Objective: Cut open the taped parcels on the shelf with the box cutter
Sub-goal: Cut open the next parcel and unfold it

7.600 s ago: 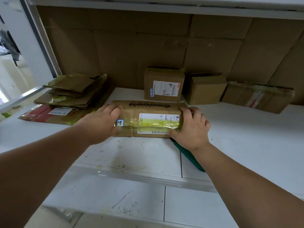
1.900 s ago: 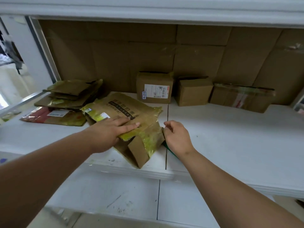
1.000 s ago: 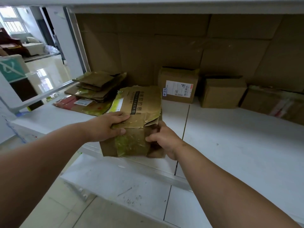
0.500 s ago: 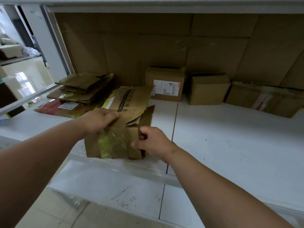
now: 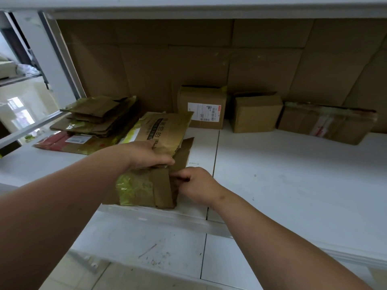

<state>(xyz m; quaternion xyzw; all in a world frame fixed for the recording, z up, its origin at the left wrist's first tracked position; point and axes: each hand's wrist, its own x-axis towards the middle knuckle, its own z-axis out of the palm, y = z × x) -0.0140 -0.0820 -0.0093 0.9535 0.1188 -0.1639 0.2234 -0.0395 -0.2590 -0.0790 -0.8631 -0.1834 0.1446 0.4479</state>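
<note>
A cut-open brown parcel (image 5: 165,132) with yellow-green tape lies near the front edge of the white shelf (image 5: 293,185), its flaps spread. My left hand (image 5: 146,155) presses on its top panel with fingers laid across the cardboard. My right hand (image 5: 194,183) pinches the edge of a side flap at the parcel's right. The box cutter is not visible. Three taped parcels stand at the back: one with a white label (image 5: 202,106), a plain one (image 5: 256,111), and a long flat one (image 5: 326,122).
A pile of flattened cardboard (image 5: 96,116) lies on a red flat parcel (image 5: 60,141) at the back left. Cardboard sheets line the rear wall. A lower white shelf (image 5: 136,237) juts out below. A metal upright (image 5: 62,55) frames the left side.
The opened parcel has been pushed down flatter onto the shelf. My left hand slid right along its top panel, and my right hand moved lower on the side flap.
</note>
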